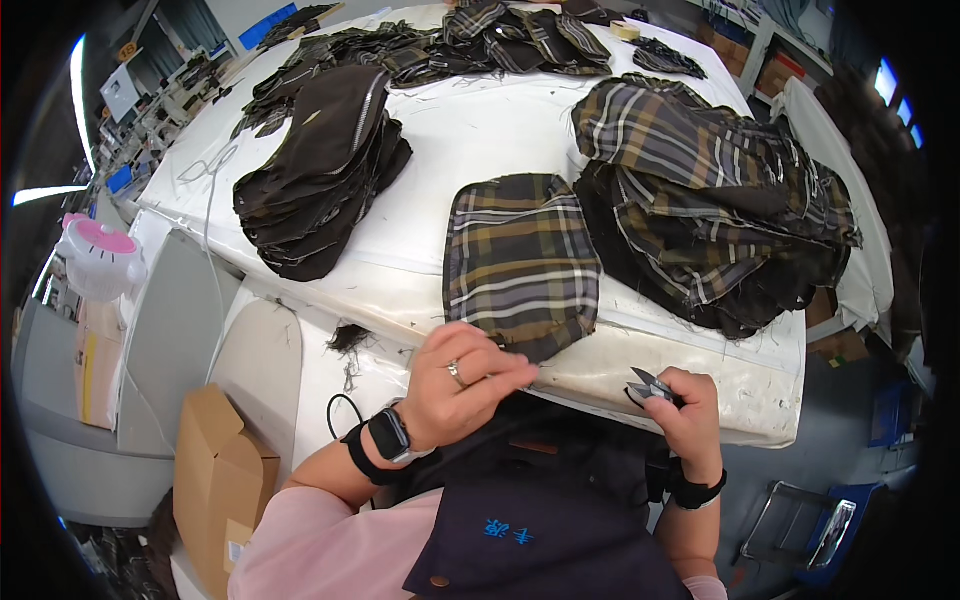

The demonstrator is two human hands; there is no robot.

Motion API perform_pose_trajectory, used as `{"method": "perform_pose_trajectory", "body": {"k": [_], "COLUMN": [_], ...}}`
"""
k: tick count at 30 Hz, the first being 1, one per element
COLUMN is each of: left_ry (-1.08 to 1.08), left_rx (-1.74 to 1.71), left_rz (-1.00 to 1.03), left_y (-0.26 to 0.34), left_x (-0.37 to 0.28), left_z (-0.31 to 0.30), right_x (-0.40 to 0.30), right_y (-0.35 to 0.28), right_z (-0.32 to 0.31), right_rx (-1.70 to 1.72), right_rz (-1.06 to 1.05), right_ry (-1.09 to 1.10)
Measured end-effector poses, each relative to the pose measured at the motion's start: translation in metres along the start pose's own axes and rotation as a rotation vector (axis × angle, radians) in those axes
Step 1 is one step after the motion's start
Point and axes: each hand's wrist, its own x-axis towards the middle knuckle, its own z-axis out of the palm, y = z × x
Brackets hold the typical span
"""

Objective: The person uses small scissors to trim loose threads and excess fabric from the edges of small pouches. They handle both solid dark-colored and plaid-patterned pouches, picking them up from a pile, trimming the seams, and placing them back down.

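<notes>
A plaid fabric piece [525, 255] with rounded corners lies at the table's front edge, its lower end over the edge. My left hand [461, 382] is at its lower left corner, thumb and fingers brought together. Whether the fingertips pinch cloth, a thread or nothing is too blurred to tell. To the right, my right hand [690, 416] grips thread snips [651, 388], blades apart and pointing left, away from the cloth. A tall pile of plaid pieces [697, 172] with dark cloth among them rises beside the single piece.
A stack of dark fabric pieces [322, 165] with a zipper stands on the white table [465, 127], left. More plaid pieces [525, 37] lie along the far side near a tape roll [625, 30]. Thread scraps [349, 337], a cardboard box [217, 480] and a chair [799, 525] are nearer.
</notes>
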Motion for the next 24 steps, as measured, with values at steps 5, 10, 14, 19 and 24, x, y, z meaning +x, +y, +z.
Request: {"method": "perform_pose_trajectory", "body": {"k": [5,10,14,19,24], "left_ry": [-0.245,-0.107,-0.227,-0.245,-0.249], "left_rx": [-0.669,-0.22,-0.022,0.079,0.044], "left_rz": [-0.117,-0.209,-0.198,-0.263,-0.111], "left_y": [0.016,-0.003,-0.01,-0.017,-0.03], "left_x": [0.006,0.01,0.006,-0.001,0.0], "left_z": [-0.02,-0.038,-0.031,-0.022,-0.022], "right_x": [0.001,0.0,0.0,-0.003,-0.003], "right_y": [-0.001,0.001,-0.003,0.002,0.002], "right_z": [-0.001,-0.004,-0.003,-0.003,-0.004], "right_rx": [0.087,0.162,0.192,0.212,0.19], "right_rz": [0.006,0.026,0.022,0.026,0.029], "right_ry": [-0.026,-0.026,-0.035,-0.014,-0.01]}}
